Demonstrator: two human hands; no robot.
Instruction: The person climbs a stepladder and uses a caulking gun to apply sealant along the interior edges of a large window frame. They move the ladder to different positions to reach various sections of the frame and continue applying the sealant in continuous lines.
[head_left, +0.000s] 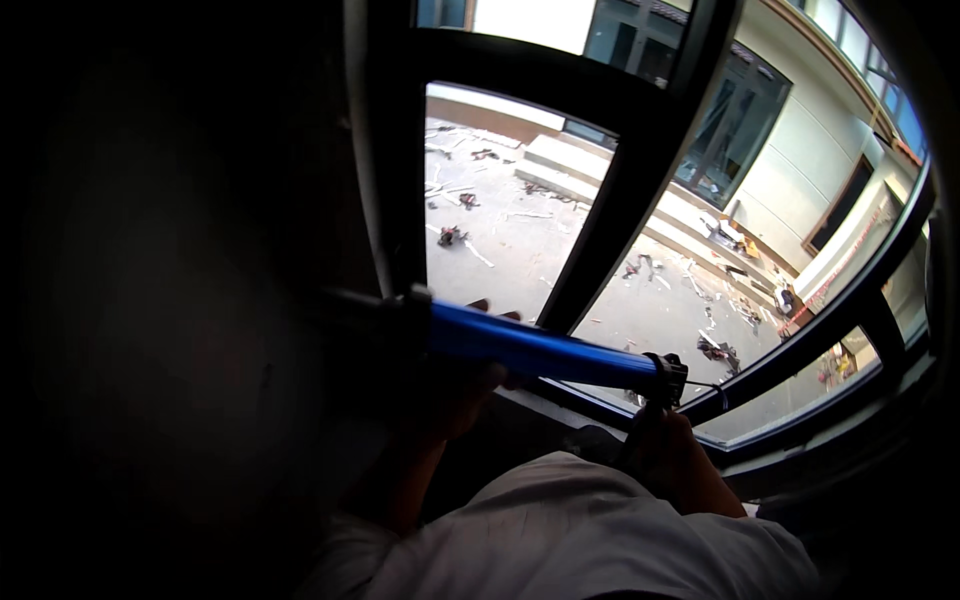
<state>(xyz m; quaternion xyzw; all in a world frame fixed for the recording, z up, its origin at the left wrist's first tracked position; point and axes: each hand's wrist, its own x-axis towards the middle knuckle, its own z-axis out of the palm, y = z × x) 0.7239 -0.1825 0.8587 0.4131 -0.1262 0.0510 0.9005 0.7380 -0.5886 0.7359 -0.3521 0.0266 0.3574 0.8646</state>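
Note:
A blue-barrelled caulking gun (545, 347) lies across the view in front of my body, tilted slightly down to the right. My left hand (474, 394) is wrapped round the barrel from below, near its left end. Fingertips show along the barrel's far side and the thumb on its near side. At the right end, my right hand (668, 445) is closed round the dark handle under the black end fitting (668, 378). A thin rod (705, 385) with a bent tip sticks out to the right. The gun's nozzle end is lost in shadow.
Dark window frames (615, 215) with glass stand close ahead and curve round to the right. At the left, a dark surface (190, 330) is too dim to make out. Outside, scraps (452, 237) litter the pale ground before steps (565, 165) and a building (815, 130).

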